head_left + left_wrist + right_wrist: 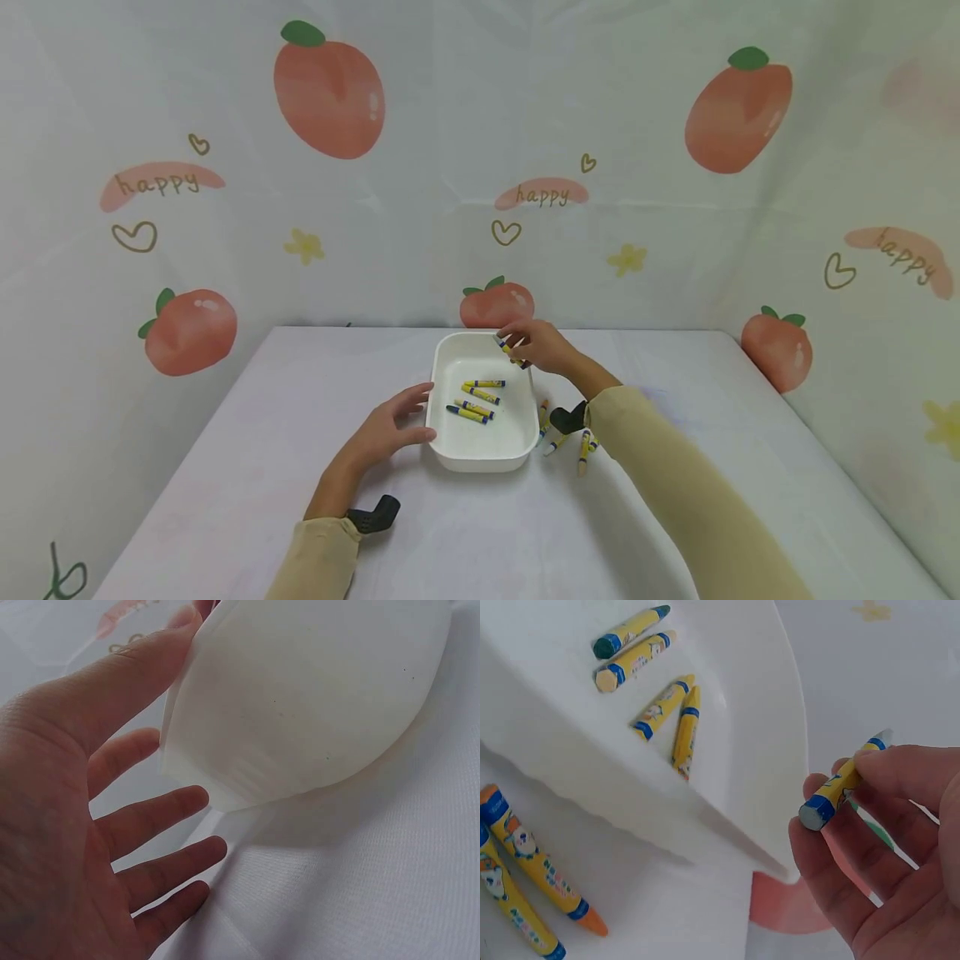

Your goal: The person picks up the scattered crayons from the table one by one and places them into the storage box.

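A white plastic tub (487,446) stands on the table with several crayons (480,393) lying in it, among them a dark green crayon (630,631). My right hand (542,344) is over the tub's far right corner. Between thumb and fingers it pinches a grey crayon (845,781) in a yellow and blue wrapper, held tilted. My left hand (390,427) is at the tub's left side, its thumb and fingertips right at the rim and wall, fingers spread and fairly straight in the left wrist view.
Several more crayons (583,454) lie on the table just right of the tub, partly hidden under the right wrist; one is an orange crayon (540,862). White cloth covers the table (360,358). A fruit-printed curtain (450,125) hangs behind its far edge.
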`<state>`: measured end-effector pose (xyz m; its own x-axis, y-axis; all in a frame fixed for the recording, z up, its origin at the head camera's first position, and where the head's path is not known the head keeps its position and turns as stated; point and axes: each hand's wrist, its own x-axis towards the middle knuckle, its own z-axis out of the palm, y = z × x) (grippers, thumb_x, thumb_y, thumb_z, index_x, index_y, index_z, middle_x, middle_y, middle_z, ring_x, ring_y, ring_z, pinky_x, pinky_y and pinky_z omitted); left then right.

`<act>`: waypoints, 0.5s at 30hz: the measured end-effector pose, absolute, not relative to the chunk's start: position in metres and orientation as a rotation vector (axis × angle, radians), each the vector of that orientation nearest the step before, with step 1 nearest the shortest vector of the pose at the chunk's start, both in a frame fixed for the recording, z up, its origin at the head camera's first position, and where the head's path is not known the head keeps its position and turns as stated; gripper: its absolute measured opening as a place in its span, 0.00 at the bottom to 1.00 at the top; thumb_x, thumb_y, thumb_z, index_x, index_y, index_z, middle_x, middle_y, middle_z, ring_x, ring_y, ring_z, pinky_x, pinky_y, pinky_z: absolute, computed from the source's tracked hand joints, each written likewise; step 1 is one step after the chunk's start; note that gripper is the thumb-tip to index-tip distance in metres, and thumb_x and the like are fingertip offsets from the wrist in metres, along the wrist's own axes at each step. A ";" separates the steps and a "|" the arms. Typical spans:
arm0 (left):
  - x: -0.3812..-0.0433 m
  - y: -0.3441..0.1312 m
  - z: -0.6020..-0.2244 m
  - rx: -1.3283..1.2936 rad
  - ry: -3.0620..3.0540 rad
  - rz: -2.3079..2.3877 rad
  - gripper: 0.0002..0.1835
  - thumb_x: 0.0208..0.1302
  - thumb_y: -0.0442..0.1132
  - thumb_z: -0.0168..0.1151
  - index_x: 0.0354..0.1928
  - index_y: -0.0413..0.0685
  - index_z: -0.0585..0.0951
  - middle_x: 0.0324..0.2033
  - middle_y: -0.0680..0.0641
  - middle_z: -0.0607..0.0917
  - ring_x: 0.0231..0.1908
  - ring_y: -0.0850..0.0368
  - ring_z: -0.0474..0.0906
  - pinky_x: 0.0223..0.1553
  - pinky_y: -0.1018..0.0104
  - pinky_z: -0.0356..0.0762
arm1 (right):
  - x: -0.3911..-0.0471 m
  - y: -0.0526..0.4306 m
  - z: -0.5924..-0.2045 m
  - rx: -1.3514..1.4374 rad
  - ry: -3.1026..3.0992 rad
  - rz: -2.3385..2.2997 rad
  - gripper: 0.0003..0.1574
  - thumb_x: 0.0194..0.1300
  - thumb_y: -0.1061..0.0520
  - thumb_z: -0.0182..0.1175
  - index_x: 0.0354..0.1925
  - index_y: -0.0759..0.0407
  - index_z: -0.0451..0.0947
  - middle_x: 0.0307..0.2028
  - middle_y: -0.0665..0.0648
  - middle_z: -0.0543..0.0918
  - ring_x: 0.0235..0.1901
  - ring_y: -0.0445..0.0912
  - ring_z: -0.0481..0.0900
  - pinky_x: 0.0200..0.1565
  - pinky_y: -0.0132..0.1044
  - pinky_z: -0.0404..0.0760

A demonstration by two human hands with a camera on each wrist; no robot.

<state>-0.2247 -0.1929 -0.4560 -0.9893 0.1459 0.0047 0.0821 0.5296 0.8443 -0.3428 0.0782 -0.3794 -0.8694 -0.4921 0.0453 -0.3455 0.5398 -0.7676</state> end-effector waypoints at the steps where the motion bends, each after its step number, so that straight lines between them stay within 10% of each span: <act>1: -0.225 -0.193 -0.456 0.199 2.693 1.473 0.38 0.37 0.55 0.69 0.54 0.83 0.62 0.53 0.60 0.70 0.54 0.57 0.63 0.51 0.44 0.59 | -0.342 0.076 -0.379 -0.731 2.605 -1.208 0.18 0.55 0.64 0.57 0.46 0.55 0.73 0.34 0.54 0.77 0.29 0.47 0.77 0.27 0.35 0.78; 15: -0.224 -0.195 -0.454 0.225 2.662 1.504 0.38 0.38 0.54 0.68 0.55 0.82 0.62 0.53 0.60 0.69 0.55 0.57 0.63 0.51 0.44 0.59 | -0.339 0.055 -0.382 -0.824 2.587 -1.007 0.18 0.53 0.64 0.59 0.44 0.50 0.75 0.33 0.49 0.77 0.31 0.44 0.75 0.28 0.39 0.78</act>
<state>-0.2241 -0.1950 -0.4542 -0.9864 0.1642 0.0066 0.0904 0.5085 0.8563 -0.3394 0.0547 -0.3822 -0.8103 -0.5856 -0.0224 -0.4163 0.6021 -0.6813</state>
